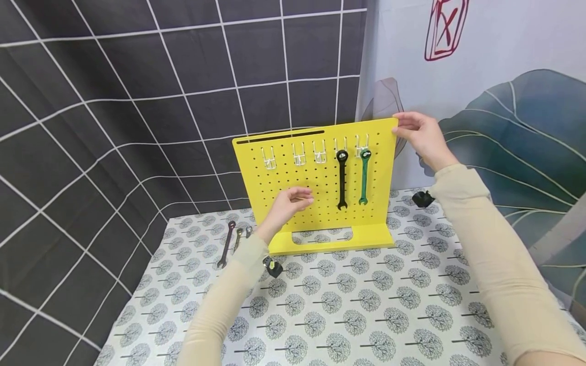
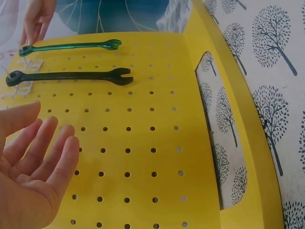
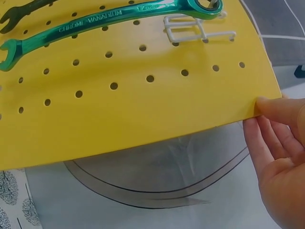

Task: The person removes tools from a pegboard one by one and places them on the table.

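Note:
A yellow pegboard (image 1: 320, 198) stands upright on its base. My right hand (image 1: 423, 137) pinches its upper right corner, thumb on the front face in the right wrist view. In front of the board hovers my left hand (image 1: 289, 203), fingers loosely bent and holding nothing. A black wrench (image 1: 342, 180) and a green wrench (image 1: 364, 178) hang by their ring ends from white hooks at the board's right side. Further left, several white hooks (image 1: 299, 155) carry nothing. On the table left of the board lie a dark wrench (image 1: 226, 245) and two smaller wrenches (image 1: 238, 239).
The table has a tree-patterned cloth (image 1: 339, 310). Behind the board hangs a dark curtain with white grid lines (image 1: 192, 101); a pale leaf-print backdrop (image 1: 513, 132) is at the right. The board's base has a long cut-out slot.

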The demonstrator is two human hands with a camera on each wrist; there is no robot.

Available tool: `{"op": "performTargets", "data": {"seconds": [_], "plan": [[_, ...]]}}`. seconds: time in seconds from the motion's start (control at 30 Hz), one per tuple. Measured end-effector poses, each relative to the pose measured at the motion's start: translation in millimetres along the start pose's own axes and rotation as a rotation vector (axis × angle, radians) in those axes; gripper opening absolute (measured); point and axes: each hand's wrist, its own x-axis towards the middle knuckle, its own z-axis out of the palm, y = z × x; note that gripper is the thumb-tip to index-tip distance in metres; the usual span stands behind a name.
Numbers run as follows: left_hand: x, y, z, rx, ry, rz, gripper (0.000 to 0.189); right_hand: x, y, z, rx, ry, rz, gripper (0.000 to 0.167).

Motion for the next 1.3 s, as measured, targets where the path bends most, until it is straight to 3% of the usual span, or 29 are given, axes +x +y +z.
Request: {"op": "performTargets", "data": {"seconds": [0.8, 1.3], "plan": [[11.8, 5.2, 7.6, 0.005, -0.044, 0.031, 0.04, 0.7, -4.8, -0.4, -0.082, -0.015, -0.006, 0.041], [19.6, 19.2, 15.9, -0.012, -0.064, 0.033, 0.043, 1.8, -7.5, -0.5, -0.107, -0.046, -0.005, 0.041]]}}
